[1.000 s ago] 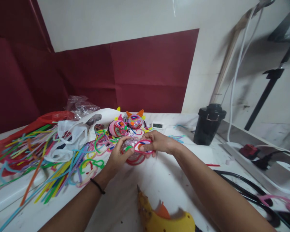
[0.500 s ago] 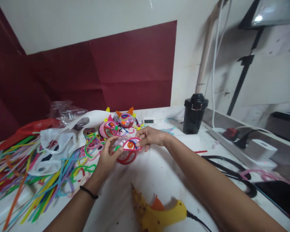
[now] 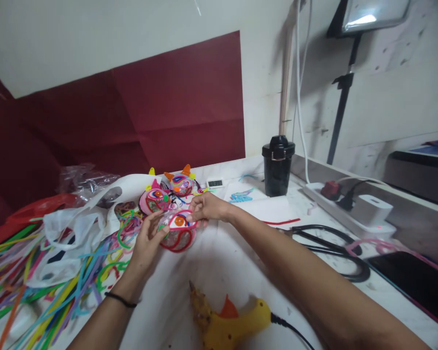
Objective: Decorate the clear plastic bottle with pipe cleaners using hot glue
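Note:
Between my two hands is a rounded clear ornament (image 3: 178, 238) trimmed with red and pink pipe cleaner, with an orange eye shape on a white patch and a bit of green on its left. My left hand (image 3: 149, 238) grips its left side, thumb on the front. At its upper right edge, my right hand (image 3: 204, 209) pinches the rim by the eye. Just behind stand two similar decorated heads, a pink one (image 3: 155, 200) and one with orange ears (image 3: 180, 183). A yellow glue gun (image 3: 233, 323) lies nearer me, nozzle pointing away.
Loose pipe cleaners (image 3: 58, 291) and a white plastic bag (image 3: 73, 228) cover the left side. To the right are black-handled scissors (image 3: 324, 238), a phone (image 3: 412, 277), a power strip (image 3: 368, 228) and a black cup (image 3: 277, 167). A small digital clock (image 3: 215, 183) stands at the back.
The view has swung a little to the right, so everything sits further left in it. Both hands keep their hold on the ornament, with little change in its pose.

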